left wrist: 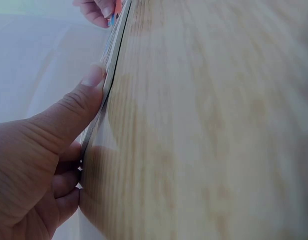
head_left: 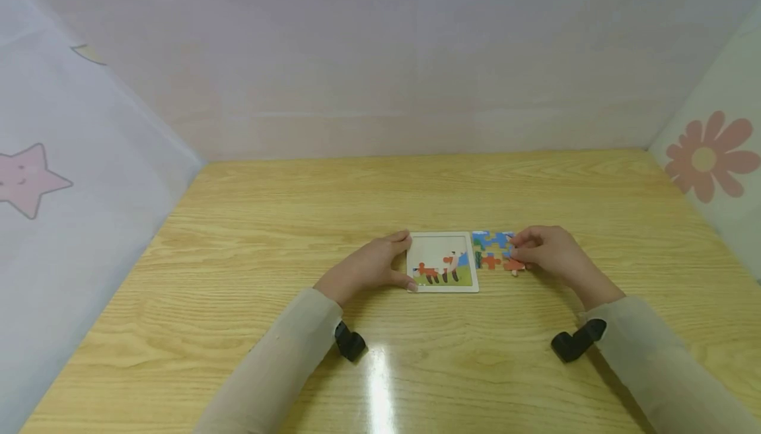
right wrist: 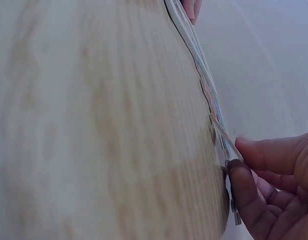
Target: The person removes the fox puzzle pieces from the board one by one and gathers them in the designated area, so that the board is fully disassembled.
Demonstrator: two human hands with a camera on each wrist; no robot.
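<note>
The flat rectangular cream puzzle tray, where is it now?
In the head view, the tray lies just right of centre on the yellow wooden table, between the person's left grip and the loose multicoloured jigsaw pieces.

The left sleeve (head_left: 276,358) and right sleeve (head_left: 656,361) are long, plain and pale beige, with soft, lightly creased cloth ending near the wrists. From the left cuff (head_left: 324,308) juts a small black camera (head_left: 349,342), bent and blocky; its black twin (head_left: 577,341), round-ended, sits at the right cuff (head_left: 612,315). The left grip (head_left: 374,263) and right grip (head_left: 551,250) are bare.
</note>
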